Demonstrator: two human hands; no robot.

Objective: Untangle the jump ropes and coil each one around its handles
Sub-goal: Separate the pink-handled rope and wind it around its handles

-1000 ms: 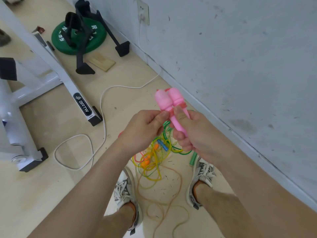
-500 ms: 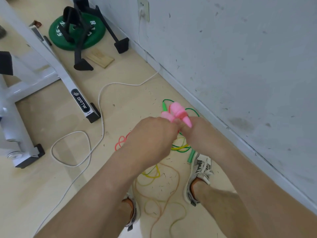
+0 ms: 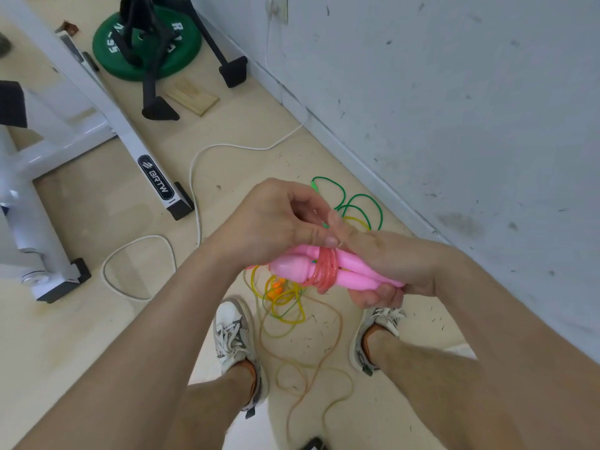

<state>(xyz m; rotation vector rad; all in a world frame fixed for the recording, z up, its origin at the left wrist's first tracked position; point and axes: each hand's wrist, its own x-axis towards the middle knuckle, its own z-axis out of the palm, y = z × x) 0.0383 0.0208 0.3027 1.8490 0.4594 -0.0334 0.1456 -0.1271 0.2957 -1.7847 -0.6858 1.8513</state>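
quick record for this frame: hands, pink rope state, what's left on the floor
left hand: pinches pink rope just above handles
right hand: grips both handles, held side by side
pink rope: several turns coiled round the handles
floor: green rope and yellow rope lie tangled near the feet
status: pink coil underway; floor ropes not yet done

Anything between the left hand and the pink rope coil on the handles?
Nothing visible. The left hand pinches the pink rope right at its coil on the pink handles, gripped by the right hand. The tangled ropes lie on the floor below.
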